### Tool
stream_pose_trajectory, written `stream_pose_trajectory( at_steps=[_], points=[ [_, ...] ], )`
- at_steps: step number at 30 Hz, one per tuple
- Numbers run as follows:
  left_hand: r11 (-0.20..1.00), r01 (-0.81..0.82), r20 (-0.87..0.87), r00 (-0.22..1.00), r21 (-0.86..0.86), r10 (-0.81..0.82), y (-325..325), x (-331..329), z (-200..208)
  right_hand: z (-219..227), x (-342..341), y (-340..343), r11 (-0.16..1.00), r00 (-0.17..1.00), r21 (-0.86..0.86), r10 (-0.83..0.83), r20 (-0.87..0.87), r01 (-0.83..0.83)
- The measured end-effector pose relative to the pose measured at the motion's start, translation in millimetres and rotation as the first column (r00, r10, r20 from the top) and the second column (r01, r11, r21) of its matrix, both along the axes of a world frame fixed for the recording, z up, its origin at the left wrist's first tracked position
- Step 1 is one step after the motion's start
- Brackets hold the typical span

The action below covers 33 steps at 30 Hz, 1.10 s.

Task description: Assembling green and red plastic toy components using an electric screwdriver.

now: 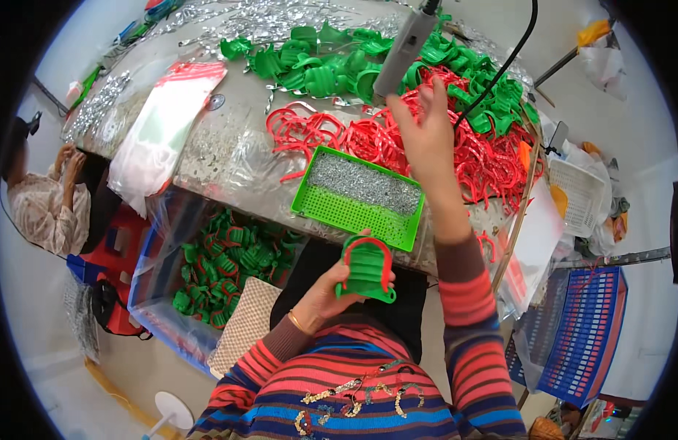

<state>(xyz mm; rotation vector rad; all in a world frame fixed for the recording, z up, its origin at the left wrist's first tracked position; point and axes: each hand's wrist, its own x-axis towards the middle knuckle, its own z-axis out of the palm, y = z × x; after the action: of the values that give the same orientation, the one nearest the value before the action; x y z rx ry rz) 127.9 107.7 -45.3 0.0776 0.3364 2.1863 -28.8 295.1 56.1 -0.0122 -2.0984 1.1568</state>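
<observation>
My left hand (pixel 321 293) grips a ribbed green plastic piece (pixel 366 273) with a red curved strip (pixel 388 260) along its edge, held over my lap by the table's front edge. Farther up on the right, my right hand (pixel 427 125) is raised over the table with its fingers apart and nothing visible in them. Beside its thumb hangs a grey corded power tool (pixel 405 51); whether they touch I cannot tell. A green tray (pixel 354 213) with small silvery metal parts lies between my hands.
Red strips (pixel 493 165) and loose green pieces (pixel 317 70) are heaped on the table. A black cable (pixel 511 62) arcs over them at right. Below left, a blue crate (pixel 141 275) holds assembled pieces. Plastic bags (pixel 163 125) lie at left, near another person (pixel 49 198).
</observation>
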Motion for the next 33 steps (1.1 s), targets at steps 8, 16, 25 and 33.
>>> stream_pose_trajectory(
  at_steps=[8,16,25,33],
  points=[
    [0.992,0.100,-0.022,0.995,0.077,-0.099,20,1,-2,48,-55,-2,0.935,0.923,-0.004,0.351,0.159,-0.354],
    [0.993,0.112,0.001,0.994,0.043,-0.113,20,-1,-17,53,77,2,0.820,0.915,-0.508,0.380,0.134,-0.266],
    [0.988,0.146,0.177,0.972,0.056,-0.154,36,9,-28,-24,107,8,0.826,0.979,-0.535,0.205,-0.003,-0.175],
    [0.994,0.100,0.188,0.976,0.042,-0.107,35,8,-35,-79,90,5,0.821,0.982,-0.558,0.178,0.057,-0.116]
  ],
)
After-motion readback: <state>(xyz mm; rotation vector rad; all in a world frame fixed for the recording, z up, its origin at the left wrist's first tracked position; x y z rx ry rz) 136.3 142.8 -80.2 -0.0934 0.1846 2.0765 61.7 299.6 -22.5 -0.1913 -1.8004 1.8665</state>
